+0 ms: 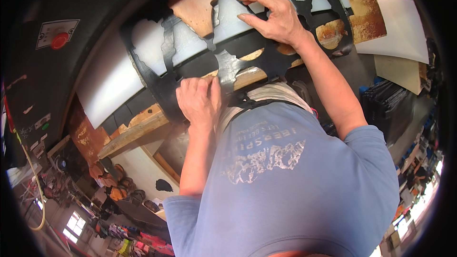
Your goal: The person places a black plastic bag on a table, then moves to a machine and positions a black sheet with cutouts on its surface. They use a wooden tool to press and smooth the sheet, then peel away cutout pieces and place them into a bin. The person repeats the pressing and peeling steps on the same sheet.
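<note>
A large black sheet (278, 62), full of cut-out openings and possibly leather, lies across a white board (108, 88) and hangs over its near side. My left hand (197, 97) is closed on the near left part of this sheet, fingers curled over it. Farther off and to the right, my right hand (276, 16) hovers at or just above narrow strips of the sheet, thumb and forefinger apart with a gap between them. Whether its fingertips touch the sheet, I cannot tell. A tan-brown patch (195, 7) shows through one opening between the hands and the far edge.
A dark machine body with a red button (60, 41) stands at the left. Along the near side runs a worn wooden edge (135, 131). Stained brown board (364, 7) and white sheets (395, 31) lie right. Stacked black material (392, 97) sits below them.
</note>
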`<state>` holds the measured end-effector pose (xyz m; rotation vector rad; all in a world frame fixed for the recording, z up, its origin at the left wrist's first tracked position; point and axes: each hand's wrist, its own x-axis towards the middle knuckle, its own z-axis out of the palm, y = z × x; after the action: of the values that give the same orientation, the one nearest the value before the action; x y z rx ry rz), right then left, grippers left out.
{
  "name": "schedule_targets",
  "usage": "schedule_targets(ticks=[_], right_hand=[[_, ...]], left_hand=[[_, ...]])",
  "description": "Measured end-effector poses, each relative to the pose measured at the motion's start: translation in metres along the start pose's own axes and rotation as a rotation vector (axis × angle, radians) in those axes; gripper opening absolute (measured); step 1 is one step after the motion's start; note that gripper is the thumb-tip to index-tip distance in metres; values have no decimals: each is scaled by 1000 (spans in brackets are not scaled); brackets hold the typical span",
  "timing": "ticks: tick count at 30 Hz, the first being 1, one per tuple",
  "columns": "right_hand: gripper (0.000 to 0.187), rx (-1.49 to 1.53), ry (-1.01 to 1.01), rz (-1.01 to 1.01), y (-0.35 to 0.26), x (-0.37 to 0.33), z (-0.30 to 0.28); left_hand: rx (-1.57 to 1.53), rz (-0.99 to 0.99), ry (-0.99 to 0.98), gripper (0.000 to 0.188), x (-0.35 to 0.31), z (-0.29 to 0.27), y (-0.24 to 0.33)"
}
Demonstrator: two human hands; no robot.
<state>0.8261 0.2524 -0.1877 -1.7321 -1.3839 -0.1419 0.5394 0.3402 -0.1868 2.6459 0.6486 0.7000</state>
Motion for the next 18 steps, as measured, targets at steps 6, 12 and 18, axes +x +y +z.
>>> schedule_targets(ticks=[6,12,18], right_hand=[[38,-131,-39,9,-23,3,14],[16,-283,29,-329,-35,13,21],[36,-268,93,-225,-38,16,29]], left_hand=[[7,2,18,14,-2,4,-4],[-8,-7,27,13,-1,4,-6],[-1,-23,22,13,0,3,-6]])
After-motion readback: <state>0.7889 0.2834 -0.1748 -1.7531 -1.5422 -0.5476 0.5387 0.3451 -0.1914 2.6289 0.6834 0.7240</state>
